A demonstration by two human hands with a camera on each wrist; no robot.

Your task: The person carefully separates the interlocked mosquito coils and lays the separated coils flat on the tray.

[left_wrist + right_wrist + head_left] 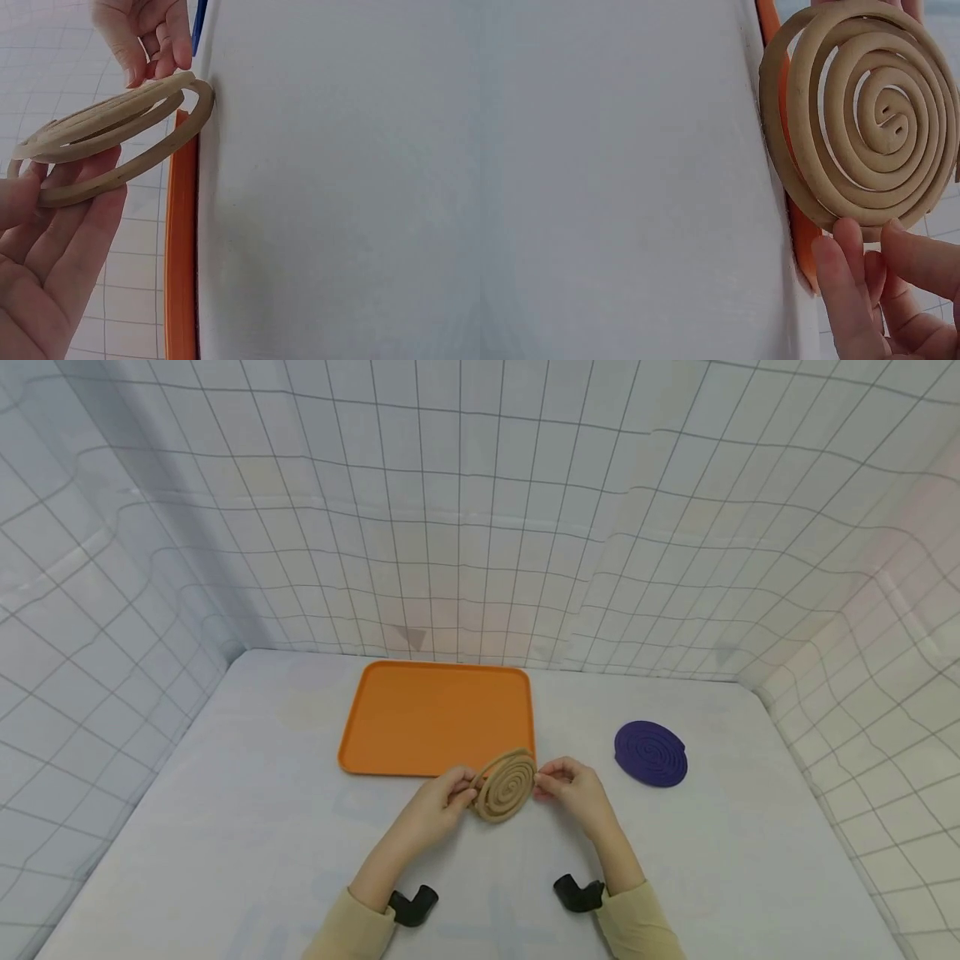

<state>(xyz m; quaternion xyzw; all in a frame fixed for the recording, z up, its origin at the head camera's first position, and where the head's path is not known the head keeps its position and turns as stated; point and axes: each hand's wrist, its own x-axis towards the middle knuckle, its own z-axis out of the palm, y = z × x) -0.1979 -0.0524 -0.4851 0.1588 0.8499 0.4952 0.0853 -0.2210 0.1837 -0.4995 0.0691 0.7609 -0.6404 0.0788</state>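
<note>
A tan mosquito coil (508,787), a flat spiral with two small slots at its centre, is held tilted between both hands over the orange tray's near edge. My left hand (444,797) grips its left side, thumb on one face and fingers behind. My right hand (572,787) pinches the opposite rim with thumb and fingertips. In the left wrist view, an outer loop of the mosquito coil (150,161) stands apart from the rest, with a gap between. The right wrist view shows the spiral face of the mosquito coil (806,112) above the right fingertips (847,232).
An orange tray (442,727) lies behind the hands, with a raised rim. To the right, a purple spiral disc (651,753) rests on the white table (225,827). White grid-patterned cloth (480,527) encloses the back and sides.
</note>
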